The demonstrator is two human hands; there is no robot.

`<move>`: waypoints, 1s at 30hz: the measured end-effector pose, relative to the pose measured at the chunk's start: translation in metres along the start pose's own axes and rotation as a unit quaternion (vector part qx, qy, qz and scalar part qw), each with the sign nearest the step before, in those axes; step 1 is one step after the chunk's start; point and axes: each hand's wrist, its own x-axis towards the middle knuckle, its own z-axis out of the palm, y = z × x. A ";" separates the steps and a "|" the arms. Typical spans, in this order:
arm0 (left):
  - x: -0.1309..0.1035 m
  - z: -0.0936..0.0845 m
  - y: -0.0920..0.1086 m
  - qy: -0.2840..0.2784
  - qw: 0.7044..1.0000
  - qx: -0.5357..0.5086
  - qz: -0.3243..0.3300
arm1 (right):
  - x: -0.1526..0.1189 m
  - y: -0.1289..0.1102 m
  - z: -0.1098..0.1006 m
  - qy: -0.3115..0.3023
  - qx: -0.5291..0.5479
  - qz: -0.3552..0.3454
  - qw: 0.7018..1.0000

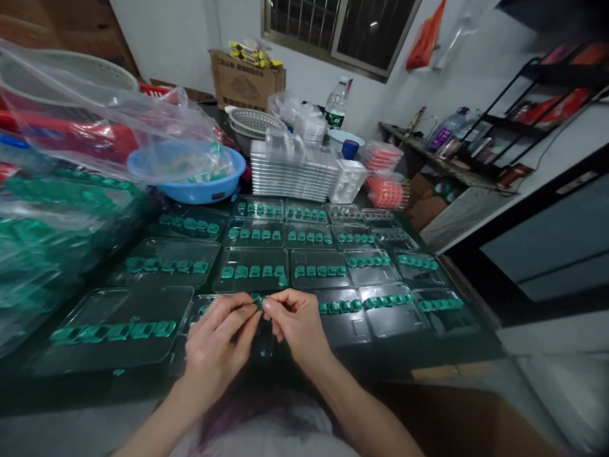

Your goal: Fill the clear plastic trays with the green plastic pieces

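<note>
A small green plastic piece [257, 300] sits pinched between the fingertips of both hands, just above the clear blister tray [209, 304] at the near edge of the dark table [428, 355], at about 6 o'clock in the view. The left hand [216, 346] curls its fingers closed around the piece from the 8 o'clock side, and the right hand [295, 325] meets it from 4 o'clock, thumb and forefinger closed on the same piece; the two hands touch at the fingertips. Around them, clear trays lie in rows, each holding a line of green pieces [111, 331]; the row runs on to 3 o'clock with more filled trays [387, 301]. At 10 o'clock a blue bowl [190, 184] holds loose green pieces under a clear plastic bag [95, 108]. At 12 o'clock stands a stack of empty clear trays [290, 174], with a white basket [254, 122], a cardboard box [245, 79] and a water bottle [336, 106] behind it. At 2 o'clock a black shelf rack [547, 108] stands against the wall.
</note>
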 end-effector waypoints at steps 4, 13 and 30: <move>-0.003 0.002 -0.003 -0.020 1.000 0.012 0.010 | -0.001 0.004 0.005 0.024 -0.008 0.002 1.000; -0.004 0.002 -0.003 -0.007 0.999 0.034 0.017 | -0.005 0.000 0.010 0.009 -0.041 -0.034 0.999; 0.007 -0.013 0.000 -0.169 0.782 -0.378 -0.466 | -0.004 -0.003 -0.002 -0.043 0.026 -0.032 0.998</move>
